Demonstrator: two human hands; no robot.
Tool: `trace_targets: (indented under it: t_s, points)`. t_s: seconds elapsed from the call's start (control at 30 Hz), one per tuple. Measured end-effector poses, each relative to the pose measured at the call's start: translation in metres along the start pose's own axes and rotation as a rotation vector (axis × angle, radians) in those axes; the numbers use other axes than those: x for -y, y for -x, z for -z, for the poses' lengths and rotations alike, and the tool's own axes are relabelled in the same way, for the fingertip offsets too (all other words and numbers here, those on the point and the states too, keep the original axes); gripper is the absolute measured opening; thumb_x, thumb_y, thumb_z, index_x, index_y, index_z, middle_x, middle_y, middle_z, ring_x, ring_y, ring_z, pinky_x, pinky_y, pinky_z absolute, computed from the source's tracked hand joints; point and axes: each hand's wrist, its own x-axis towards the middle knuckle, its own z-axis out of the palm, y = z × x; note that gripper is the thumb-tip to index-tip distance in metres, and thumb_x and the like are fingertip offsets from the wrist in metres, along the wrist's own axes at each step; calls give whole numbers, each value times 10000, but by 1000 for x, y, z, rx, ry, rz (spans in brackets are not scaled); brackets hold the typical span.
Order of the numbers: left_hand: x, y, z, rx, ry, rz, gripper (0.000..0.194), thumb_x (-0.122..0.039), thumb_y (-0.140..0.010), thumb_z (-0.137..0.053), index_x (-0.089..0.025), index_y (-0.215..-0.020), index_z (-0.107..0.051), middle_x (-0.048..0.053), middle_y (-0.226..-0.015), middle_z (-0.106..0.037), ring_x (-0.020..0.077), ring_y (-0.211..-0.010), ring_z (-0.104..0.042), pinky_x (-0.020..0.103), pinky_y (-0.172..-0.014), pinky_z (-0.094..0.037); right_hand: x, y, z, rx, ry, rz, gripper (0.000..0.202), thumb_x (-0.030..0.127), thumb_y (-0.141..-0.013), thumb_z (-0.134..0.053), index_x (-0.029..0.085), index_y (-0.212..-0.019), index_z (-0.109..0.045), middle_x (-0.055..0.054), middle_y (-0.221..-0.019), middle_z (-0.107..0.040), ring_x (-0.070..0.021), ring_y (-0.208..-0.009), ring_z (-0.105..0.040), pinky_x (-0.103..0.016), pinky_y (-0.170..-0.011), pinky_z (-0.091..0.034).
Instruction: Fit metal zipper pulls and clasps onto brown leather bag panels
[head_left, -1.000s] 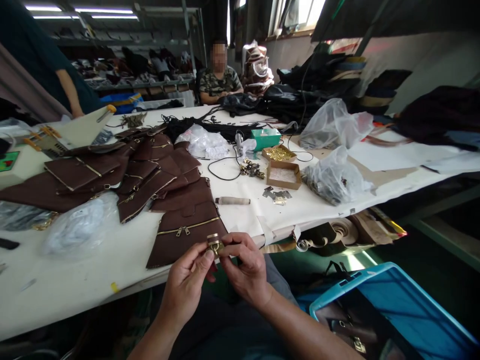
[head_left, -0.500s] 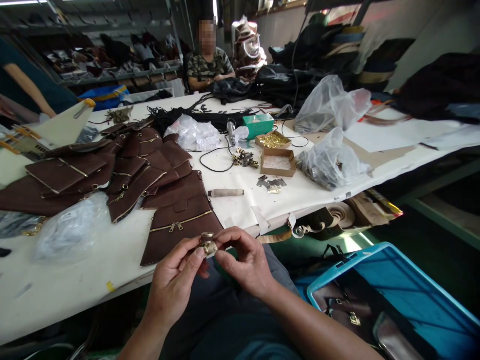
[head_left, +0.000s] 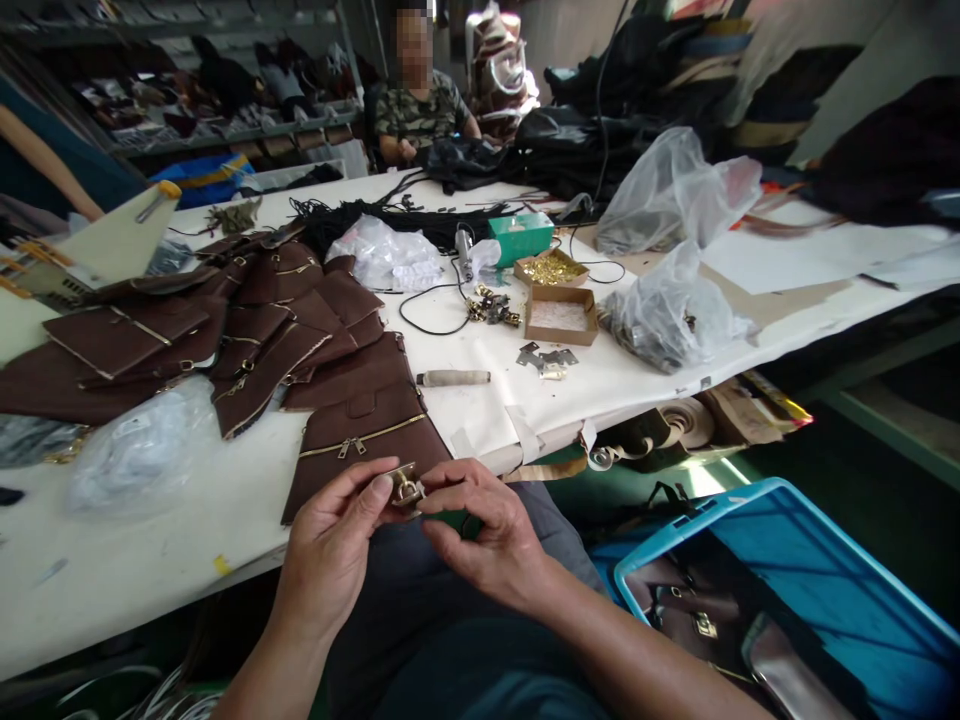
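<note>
A small gold-coloured metal bag lock (head_left: pixel 406 488) is pinched between the thumb and fingers of my left hand (head_left: pixel 334 540), above my lap at the table's front edge. My right hand (head_left: pixel 491 530) has its fingertips on the lock's right side, its thumb lower and apart from the index finger. Just beyond the hands a dark brown leather bag panel (head_left: pixel 390 425) with a gold zip and two pulls lies flat, its near edge partly hidden by them. Past it rests a tool with a wrapped handle (head_left: pixel 454 378).
Brown leather pieces (head_left: pixel 262 340) are piled at left beside a plastic bag (head_left: pixel 142 450). Flat metal plates (head_left: pixel 544 357), a cardboard box (head_left: pixel 561 318) and a box of gold fittings (head_left: pixel 551 268) stand further back. A blue crate (head_left: pixel 795 500) holds bags at right. A person (head_left: pixel 420 110) sits opposite.
The lock has turned so its face with the loop shows. My left hand has shifted slightly left, and the camera has tilted down a little. The person opposite has moved their arms.
</note>
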Motion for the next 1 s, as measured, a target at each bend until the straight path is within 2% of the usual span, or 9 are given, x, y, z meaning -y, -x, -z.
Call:
trace_targets:
  t_s: [0.17, 0.3, 0.47, 0.67, 0.73, 0.87, 1.0]
  points:
    - [-4, -2, -9, -44, 87, -11, 340, -370, -832, -902, -175, -1095, -810, 68, -968, -813, 191, -823, -757, 293, -694, -654, -7, -6, -5, -163, -12, -126, 51, 197, -915, -760, 243, -895, -751, -29, -912, -742, -183, -852, -709, -320, -789, -584]
    - [-1, -7, -7, -47, 152, 18, 333, -365, -818, -918, -180, -1075, -812, 58, -956, -810, 176, -824, -757, 284, -703, -653, -8, -19, -10, -208, -31, -207, 27, 240, -928, -744, 234, -904, -756, -10, -868, -714, -159, -784, -658, -289, -729, -550]
    - [5, -16, -6, -80, 194, 36, 343, -362, -790, -942, -174, -1047, -813, 51, -973, -810, 167, -862, -767, 247, -727, -636, -11, -35, -17, -148, -30, -256, 70, 279, -956, -737, 226, -929, -773, -8, -873, -703, -150, -775, -624, -279, -725, -521]
    - [1, -29, 0, -121, 237, 53, 376, -377, -764, -953, -167, -1038, -804, 53, -941, -805, 171, -805, -760, 275, -696, -642, -27, -30, -22, -94, -122, -457, 194, 368, -934, -781, 210, -1043, -754, -7, -850, -720, -160, -748, -642, -287, -696, -539]
    - [1, -32, 3, -129, 243, 61, 373, -373, -766, -951, -164, -1037, -802, 52, -937, -804, 172, -804, -759, 281, -701, -644, -31, -26, -26, -78, -102, -403, 234, 336, -899, -820, 223, -1089, -745, -14, -909, -740, -163, -775, -669, -297, -730, -567]
    - [3, -36, 6, -132, 234, 65, 360, -367, -776, -945, -164, -1035, -798, 53, -944, -803, 171, -796, -759, 272, -696, -629, -38, -24, -34, -33, 12, -192, 326, 284, -881, -854, 261, -1185, -740, -34, -1002, -751, -181, -831, -698, -327, -784, -603]
    - [3, -36, 8, -139, 184, 40, 382, -386, -768, -950, -160, -1039, -804, 60, -939, -805, 169, -785, -749, 265, -688, -615, -42, -30, -40, 31, 40, -80, 250, 256, -938, -801, 267, -1183, -756, -53, -1017, -769, -198, -886, -709, -333, -796, -600]
